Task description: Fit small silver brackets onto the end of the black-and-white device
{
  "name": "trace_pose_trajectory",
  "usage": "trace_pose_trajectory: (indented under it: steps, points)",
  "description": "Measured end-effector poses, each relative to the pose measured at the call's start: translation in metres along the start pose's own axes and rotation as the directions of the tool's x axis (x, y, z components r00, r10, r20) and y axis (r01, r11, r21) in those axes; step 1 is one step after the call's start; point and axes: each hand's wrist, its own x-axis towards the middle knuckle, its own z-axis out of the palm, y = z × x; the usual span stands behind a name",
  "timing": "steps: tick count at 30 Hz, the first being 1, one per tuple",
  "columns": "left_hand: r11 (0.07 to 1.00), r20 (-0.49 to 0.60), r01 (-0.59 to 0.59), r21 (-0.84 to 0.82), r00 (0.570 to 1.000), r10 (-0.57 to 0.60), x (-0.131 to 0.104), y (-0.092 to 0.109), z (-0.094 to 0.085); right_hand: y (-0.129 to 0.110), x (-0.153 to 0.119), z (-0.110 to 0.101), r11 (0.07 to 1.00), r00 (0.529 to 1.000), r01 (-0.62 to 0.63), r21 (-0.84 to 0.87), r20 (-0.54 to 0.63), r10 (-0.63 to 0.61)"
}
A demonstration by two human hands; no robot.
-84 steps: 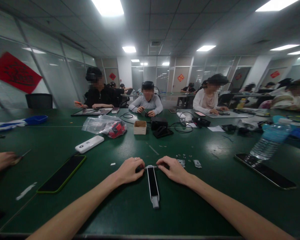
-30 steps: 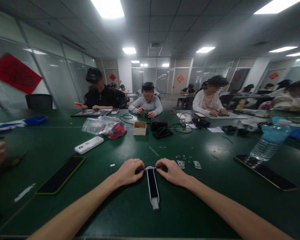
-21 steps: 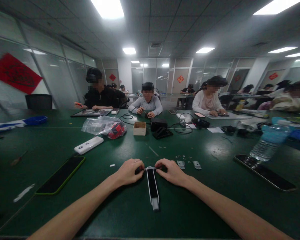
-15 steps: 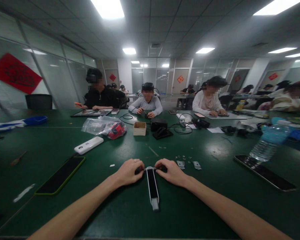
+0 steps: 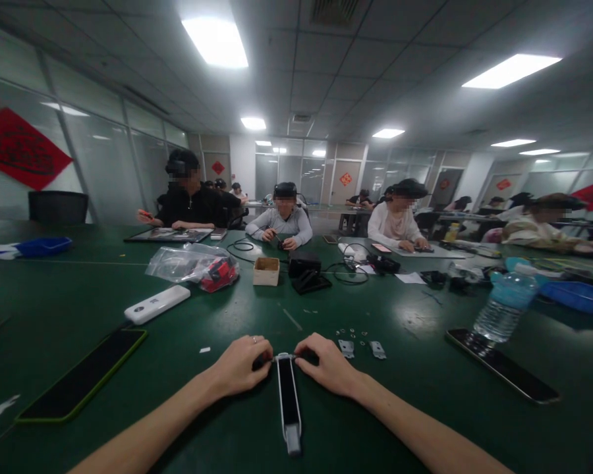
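Note:
A long narrow part [image 5: 289, 395] with a black face, a pale frame and a grey lower end lies on the green table between my forearms. Thin pin-like ends stick out on both sides of its far end. My left hand [image 5: 244, 362] is closed in a pinch on the left pin. On the opposite side my right hand [image 5: 326, 365] pinches the right one. Fingers hide most of both pins. Just right of my right hand lie two small metal brackets [image 5: 346, 349] and several small rings or nuts [image 5: 352, 332].
Phones lie left [image 5: 86, 378] and right [image 5: 501, 365], the right one beside a water bottle [image 5: 504, 306]. Farther off are a white device [image 5: 158, 305], a plastic bag [image 5: 190, 266], a small box [image 5: 266, 271] and black cables [image 5: 348, 273]. Several people sit across the table [image 5: 188, 454].
The camera view has tilted up and turned slightly right, so the table things appear lower and farther left. Both hands keep their pinch at the part's far end.

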Motion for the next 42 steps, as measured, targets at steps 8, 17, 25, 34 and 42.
trace_pose_trajectory:
  steps: [8,17,25,34,42]
  points:
    - [1.0,-0.024,-0.004,0.015,1.0,0.005,-0.0023,-0.0019,0.004,-0.003,0.0013,0.002,0.999,0.998,-0.052,-0.012,0.021,0.053]
    - [1.0,-0.035,0.008,0.012,0.999,-0.007,-0.0042,-0.001,0.0037,-0.0001,0.0023,0.0063,1.0,1.0,-0.025,-0.018,0.0,0.025]
    - [1.0,-0.035,0.004,0.012,0.999,-0.004,-0.0026,-0.0022,0.0047,-0.0001,0.0002,0.0067,1.0,1.0,-0.023,-0.019,-0.001,0.023]
    - [1.0,-0.033,0.019,0.018,0.999,-0.018,-0.0028,0.0,0.003,-0.0053,0.001,0.0027,0.998,0.998,-0.06,0.004,0.009,0.06]
    - [0.999,-0.029,0.032,0.023,0.999,-0.032,-0.0024,0.0,0.0034,0.0033,0.0022,0.0087,0.999,0.999,-0.037,-0.002,-0.022,0.037]
